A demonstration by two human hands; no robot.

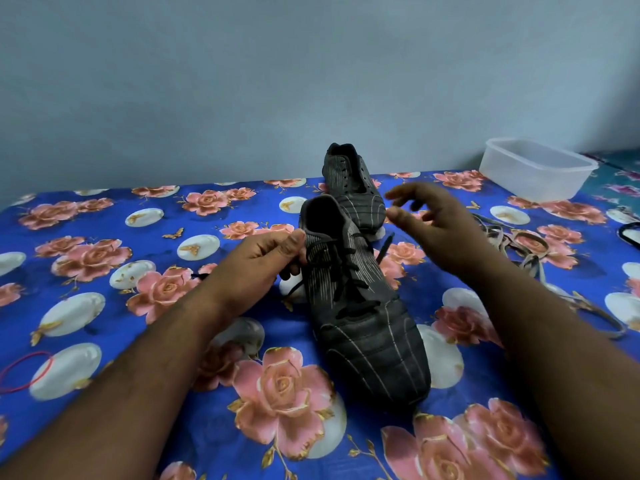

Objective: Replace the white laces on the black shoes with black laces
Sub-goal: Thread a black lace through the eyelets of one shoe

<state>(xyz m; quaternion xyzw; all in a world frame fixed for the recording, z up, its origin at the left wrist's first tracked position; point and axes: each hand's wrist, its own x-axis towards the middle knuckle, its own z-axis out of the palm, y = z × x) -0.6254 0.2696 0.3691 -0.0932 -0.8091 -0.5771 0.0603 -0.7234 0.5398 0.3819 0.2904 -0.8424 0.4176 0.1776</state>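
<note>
Blue cloth printed with pink roses and white ovals covers the bed (104, 237), which carries everything and meets a pale wall along its far edge. The near shoe (363, 327), black with thin pale stripes, lies at the middle of the cloth, toe toward the near edge and heel opening toward the wall. A black lace (346, 282) crosses its eyelets, and one loose end (384, 249) trails off its right side onto the cloth. The far shoe (353, 188) stands just behind it, close to the far edge, its eyelets bare. A clear plastic tub (536, 169) sits at the far right corner. The white laces (526, 251) lie in a loose tangle near the right edge, well apart from both shoes. The left hand (263, 258) rests against the left side of the near shoe at its collar, thumb and fingers curled and pinching a strand of the black lace. The right hand (429, 220) hangs above the cloth beside the two shoes, fingers spread and loosely bent, holding nothing; it is blurred. A red rubber band (26, 372) lies by the left edge. A dark loop (628, 233) shows at the right edge, too cut off to tell what it is.
</note>
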